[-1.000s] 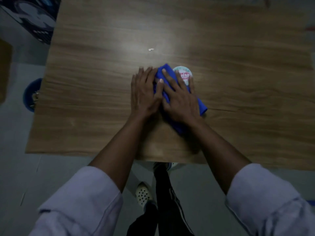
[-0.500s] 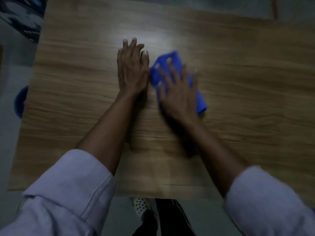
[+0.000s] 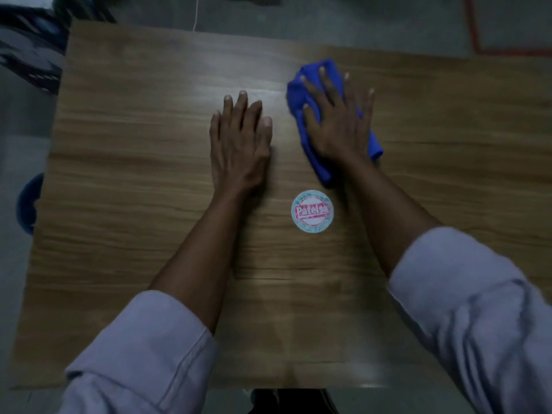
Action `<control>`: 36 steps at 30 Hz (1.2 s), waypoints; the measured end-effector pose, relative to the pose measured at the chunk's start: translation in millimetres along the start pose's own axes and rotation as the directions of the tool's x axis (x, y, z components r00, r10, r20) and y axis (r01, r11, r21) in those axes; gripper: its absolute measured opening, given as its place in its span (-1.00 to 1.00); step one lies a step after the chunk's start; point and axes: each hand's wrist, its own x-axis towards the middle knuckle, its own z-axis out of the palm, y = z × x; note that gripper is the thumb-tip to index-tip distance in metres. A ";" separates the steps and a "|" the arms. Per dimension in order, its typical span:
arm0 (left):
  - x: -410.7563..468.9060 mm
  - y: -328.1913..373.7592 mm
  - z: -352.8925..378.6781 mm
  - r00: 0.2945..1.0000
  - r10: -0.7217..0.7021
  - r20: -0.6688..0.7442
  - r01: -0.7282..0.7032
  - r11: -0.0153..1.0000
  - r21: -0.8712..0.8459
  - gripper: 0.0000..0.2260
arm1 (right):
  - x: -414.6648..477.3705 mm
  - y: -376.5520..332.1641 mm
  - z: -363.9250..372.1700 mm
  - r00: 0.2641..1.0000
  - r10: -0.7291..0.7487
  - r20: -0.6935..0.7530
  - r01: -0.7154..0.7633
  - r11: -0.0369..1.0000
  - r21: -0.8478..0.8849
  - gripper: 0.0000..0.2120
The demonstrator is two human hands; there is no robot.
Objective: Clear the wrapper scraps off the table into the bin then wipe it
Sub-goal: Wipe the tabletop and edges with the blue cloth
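Observation:
A blue cloth (image 3: 310,85) lies bunched on the wooden table (image 3: 134,174), toward its far right. My right hand (image 3: 337,124) presses flat on the cloth with fingers spread. My left hand (image 3: 239,144) rests flat on the bare wood just left of it, fingers straight, holding nothing. A round white sticker with red lettering (image 3: 312,211) is stuck on the table between my forearms. No loose scrap shows on the tabletop.
A blue bin (image 3: 28,204) stands on the floor past the table's left edge, mostly hidden. A dark patterned object (image 3: 27,55) sits at the far left corner. Red floor marking (image 3: 507,50) runs beyond the far right edge.
My right hand has slid the cloth away and to the right, uncovering the round sticker. My left hand has left the cloth and now lies flat on the wood.

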 end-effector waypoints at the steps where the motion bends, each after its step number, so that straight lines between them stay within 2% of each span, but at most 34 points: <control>1: 0.5 0.5 0.5 1.000 -0.003 -0.009 0.003 1.000 0.005 -0.49 | 12.6 -1.0 -1.5 0.999 0.048 -0.010 -0.048 0.999 -0.005 -0.47; 3: 1.2 0.5 1.0 0.999 -0.012 -0.037 0.012 1.000 -0.001 -0.44 | 14.4 -13.1 1.5 0.994 0.105 -0.037 -0.105 0.994 -0.010 -0.47; 4: 2.1 -0.3 1.2 0.998 -0.017 -0.053 0.016 1.000 -0.019 -0.41 | 3.2 -23.6 4.6 0.995 0.086 -0.051 -0.086 0.996 -0.003 -0.46; 8: 3.1 -7.0 2.2 0.997 0.006 -0.072 -0.014 0.994 -0.105 -0.38 | -82.9 -56.2 18.5 0.969 -0.247 0.000 0.247 0.969 0.020 -0.42; 12: 2.0 -5.8 2.5 0.997 0.045 -0.064 -0.048 0.997 -0.053 -0.41 | -61.4 -22.4 11.9 0.936 -0.349 0.040 0.349 0.937 0.002 -0.48; 15: 1.5 -3.9 0.7 0.998 0.040 -0.048 -0.039 0.999 0.012 -0.42 | -5.8 4.4 2.6 0.970 -0.240 0.029 0.241 0.969 -0.047 -0.48; 18: 0.1 0.7 0.7 1.000 0.016 -0.026 -0.015 1.000 0.019 -0.40 | 49.3 25.6 -8.1 1.000 0.017 -0.027 -0.017 1.000 -0.024 -0.46; 21: 1.1 2.6 1.3 0.999 -0.003 -0.039 0.003 1.000 0.008 -0.36 | 59.7 -7.8 -5.6 0.962 0.264 -0.066 -0.262 0.964 0.046 -0.45; 22: 1.5 2.5 0.8 0.999 -0.003 -0.054 0.003 1.000 -0.001 -0.36 | 51.8 -30.5 -0.7 0.963 0.261 -0.068 -0.258 0.965 0.055 -0.45; 23: 1.1 1.9 0.0 0.997 -0.001 -0.071 0.000 1.000 -0.014 -0.36 | 41.1 -53.9 4.2 0.981 0.188 -0.055 -0.185 0.981 0.053 -0.44; 25: 1.2 1.1 -3.4 0.997 -0.014 -0.080 0.007 0.996 -0.086 -0.37 | 24.1 -88.4 12.4 0.999 -0.049 -0.001 0.049 0.999 0.022 -0.44; 26: 1.2 0.9 -5.2 0.997 -0.029 -0.070 0.020 0.992 -0.127 -0.37 | 21.4 -93.9 13.7 0.991 -0.130 0.023 0.130 0.991 0.014 -0.44; 28: 1.4 -1.0 -6.1 0.997 -0.013 -0.073 0.004 0.993 -0.122 -0.35 | 27.5 -81.7 11.7 0.982 -0.189 0.019 0.190 0.982 -0.007 -0.45; 29: 0.8 -1.8 -5.4 0.996 0.009 -0.088 -0.017 0.996 -0.087 -0.35 | 30.6 -67.8 10.2 0.986 -0.165 0.001 0.165 0.986 -0.015 -0.45; 31: 1.1 -2.5 -3.1 0.995 0.028 -0.097 -0.034 0.998 -0.057 -0.36 | 33.3 -27.7 5.1 0.998 0.004 -0.059 -0.005 1.000 -0.016 -0.45; 33: 1.7 -2.0 -1.3 0.997 0.019 -0.078 -0.023 0.999 -0.047 -0.36 | 35.0 25.6 -5.5 0.974 0.190 -0.124 -0.190 0.982 0.007 -0.43; 36: 2.5 0.1 0.4 0.998 0.017 -0.063 -0.017 1.000 -0.003 -0.33 | 40.3 78.7 -19.8 0.932 0.334 -0.138 -0.331 0.943 0.045 -0.41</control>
